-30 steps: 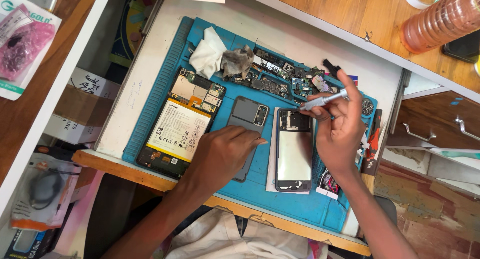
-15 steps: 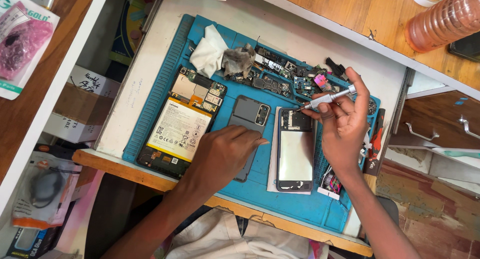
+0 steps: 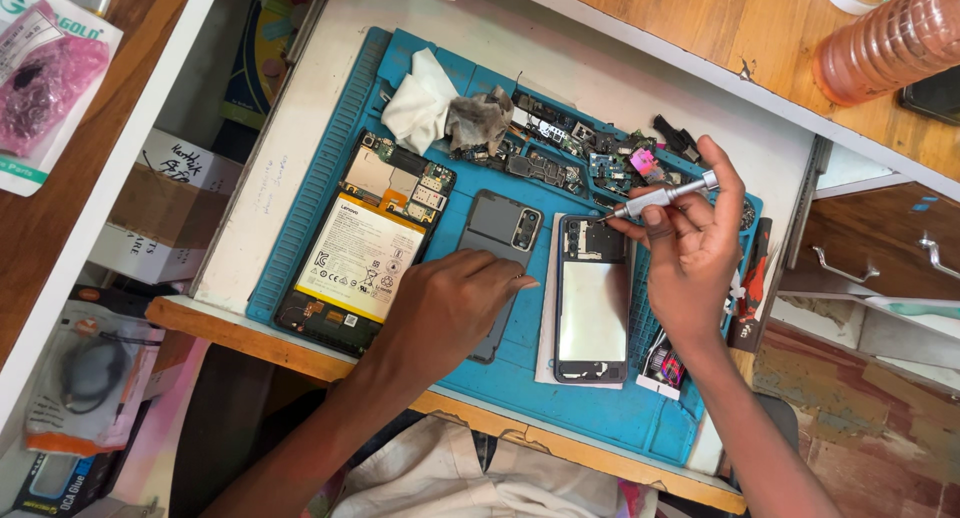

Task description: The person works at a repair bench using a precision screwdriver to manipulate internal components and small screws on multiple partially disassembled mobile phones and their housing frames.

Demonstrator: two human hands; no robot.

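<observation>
On the blue work mat (image 3: 330, 193), seen from the head camera, a grey phone back cover (image 3: 497, 240) is pressed flat under the left hand (image 3: 445, 308), whose fingers lie spread and are closed round nothing. Just to its right an opened phone frame (image 3: 592, 303) is laid face up on a white sheet. A slim silver screwdriver (image 3: 662, 195) is pinched between the fingers of the right hand (image 3: 692, 253), its tip held at the frame's upper end. An opened tablet with a large battery (image 3: 362, 246) is placed to the left, and crumpled cloths (image 3: 440, 108) and loose circuit parts (image 3: 575, 153) are scattered above.
</observation>
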